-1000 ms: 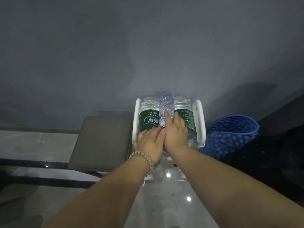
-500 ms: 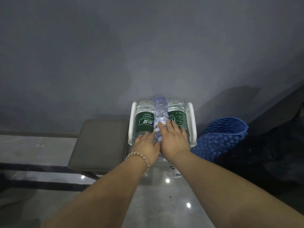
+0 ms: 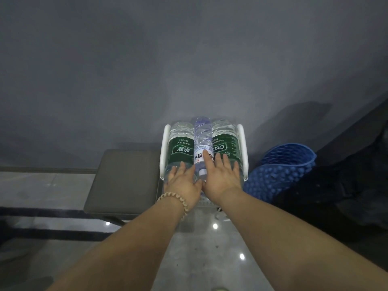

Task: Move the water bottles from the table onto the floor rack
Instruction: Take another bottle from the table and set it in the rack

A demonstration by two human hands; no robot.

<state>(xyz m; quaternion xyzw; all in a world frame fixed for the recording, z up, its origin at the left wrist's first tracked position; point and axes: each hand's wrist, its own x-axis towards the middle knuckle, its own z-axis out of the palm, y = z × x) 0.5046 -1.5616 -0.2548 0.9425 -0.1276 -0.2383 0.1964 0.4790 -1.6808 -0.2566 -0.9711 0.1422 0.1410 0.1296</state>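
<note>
A white floor rack (image 3: 164, 151) stands against the grey wall. Two large green-labelled water bottles lie side by side in it: the left bottle (image 3: 180, 147) and the right bottle (image 3: 226, 144). A slim clear bottle (image 3: 202, 139) with a white label lies on top, in the groove between them. My left hand (image 3: 183, 182), with a bead bracelet on the wrist, rests flat on the near end of the left bottle. My right hand (image 3: 221, 175) lies with spread fingers on the right bottle, its index finger touching the slim bottle's label.
A dark padded stool (image 3: 123, 179) stands just left of the rack. A blue knobbly mat (image 3: 281, 175) leans at the right, with dark bags (image 3: 346, 185) beyond it. The glossy tiled floor (image 3: 199, 248) stretches toward me.
Both hands have slid back from the slim bottle and spread apart; earlier they were pressed together over it. The slim bottle stays in the groove.
</note>
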